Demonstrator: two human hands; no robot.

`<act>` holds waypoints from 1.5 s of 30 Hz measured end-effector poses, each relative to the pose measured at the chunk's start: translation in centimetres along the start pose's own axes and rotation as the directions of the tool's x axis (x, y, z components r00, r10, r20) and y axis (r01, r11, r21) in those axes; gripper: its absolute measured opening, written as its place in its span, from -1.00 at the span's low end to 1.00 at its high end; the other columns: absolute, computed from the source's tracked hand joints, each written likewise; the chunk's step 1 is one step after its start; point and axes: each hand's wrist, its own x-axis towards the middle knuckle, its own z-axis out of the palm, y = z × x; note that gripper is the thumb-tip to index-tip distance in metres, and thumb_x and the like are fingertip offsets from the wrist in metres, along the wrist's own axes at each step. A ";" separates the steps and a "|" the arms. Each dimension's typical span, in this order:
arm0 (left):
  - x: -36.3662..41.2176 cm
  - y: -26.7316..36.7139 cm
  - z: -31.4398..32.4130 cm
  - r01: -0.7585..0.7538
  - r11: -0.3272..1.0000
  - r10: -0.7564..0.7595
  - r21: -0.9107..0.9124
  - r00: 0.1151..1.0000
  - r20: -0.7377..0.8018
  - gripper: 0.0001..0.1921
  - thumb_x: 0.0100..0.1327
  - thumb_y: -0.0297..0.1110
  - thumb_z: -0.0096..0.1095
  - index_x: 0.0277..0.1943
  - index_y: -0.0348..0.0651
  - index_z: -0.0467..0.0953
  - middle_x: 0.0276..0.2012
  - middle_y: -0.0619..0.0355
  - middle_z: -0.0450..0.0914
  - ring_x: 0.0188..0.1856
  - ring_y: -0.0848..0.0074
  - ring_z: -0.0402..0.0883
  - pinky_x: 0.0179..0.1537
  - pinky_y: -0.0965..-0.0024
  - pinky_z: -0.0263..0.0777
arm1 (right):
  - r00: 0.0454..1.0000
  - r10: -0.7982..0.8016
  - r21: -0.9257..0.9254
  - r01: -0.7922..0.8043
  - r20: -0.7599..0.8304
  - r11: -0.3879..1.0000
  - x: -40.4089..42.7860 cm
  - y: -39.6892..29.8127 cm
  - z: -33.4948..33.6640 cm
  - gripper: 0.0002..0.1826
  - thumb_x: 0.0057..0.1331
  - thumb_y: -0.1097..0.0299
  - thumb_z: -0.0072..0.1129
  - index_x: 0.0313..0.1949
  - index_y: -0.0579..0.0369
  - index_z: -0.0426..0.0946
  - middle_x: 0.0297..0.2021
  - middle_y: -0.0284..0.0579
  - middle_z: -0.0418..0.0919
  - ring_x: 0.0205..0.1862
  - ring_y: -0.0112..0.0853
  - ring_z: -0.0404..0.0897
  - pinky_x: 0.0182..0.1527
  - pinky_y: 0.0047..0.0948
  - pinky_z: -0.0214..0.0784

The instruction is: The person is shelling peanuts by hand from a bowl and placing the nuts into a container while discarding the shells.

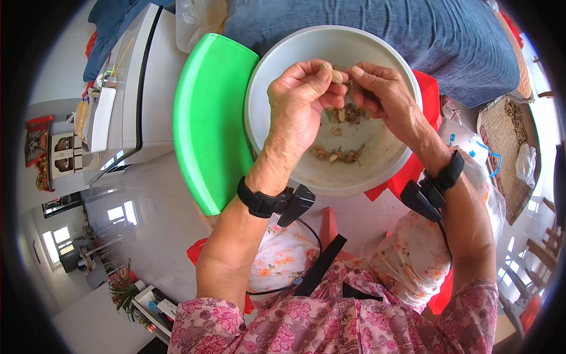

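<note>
Between the thumb and fingers of my left hand is a peanut in its shell, held over a large pale plastic basin. My right hand is close by on the right, thumb against its bent fingers, near the peanut's end; whether it grips something small I cannot tell. Below the hands, inside the basin, lie a pile of brown shells or plant scraps and a second loose heap nearer to me.
A green plastic stool or lid stands left of the basin, a red plastic object right of it. Blue-covered bedding or a cushion lies beyond. At far right are a woven tray with small brown pieces and plastic bags.
</note>
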 end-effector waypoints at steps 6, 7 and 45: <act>-0.6 -0.4 -0.7 0.052 0.997 -0.056 -0.059 0.996 -0.066 -0.85 0.26 -0.43 0.17 -0.23 -0.38 0.50 -0.38 -0.01 0.61 -0.48 0.50 0.55 -0.44 0.49 0.48 | 0.998 -0.027 -0.030 0.029 0.049 0.999 -0.2 0.0 -0.2 -0.67 0.41 0.16 -0.12 -0.16 0.17 0.50 -0.63 -0.44 0.32 -0.66 -0.72 0.12 -0.61 -0.70 -0.07; -0.8 -0.5 -0.6 0.069 0.995 -0.075 -0.074 0.994 -0.080 -0.84 0.26 -0.42 0.17 -0.24 -0.38 0.50 -0.39 0.00 0.61 -0.49 0.51 0.54 -0.45 0.49 0.47 | 0.998 -0.030 -0.028 0.031 0.049 0.999 -0.3 0.0 -0.2 -0.67 0.41 0.16 -0.12 -0.16 0.17 0.50 -0.63 -0.44 0.32 -0.66 -0.72 0.12 -0.61 -0.70 -0.07; -1.2 -1.3 -1.5 -0.119 0.979 0.129 0.167 0.990 -0.049 -0.83 0.16 -0.58 0.24 -0.17 -0.39 0.56 -0.37 0.13 0.60 -0.41 0.59 0.48 -0.32 0.56 0.40 | 0.993 -0.079 -0.072 0.085 0.091 0.994 0.4 1.8 1.2 -0.81 0.26 0.29 0.16 -0.25 0.14 0.49 -0.59 -0.36 0.46 -0.62 -0.73 0.28 -0.60 -0.72 0.04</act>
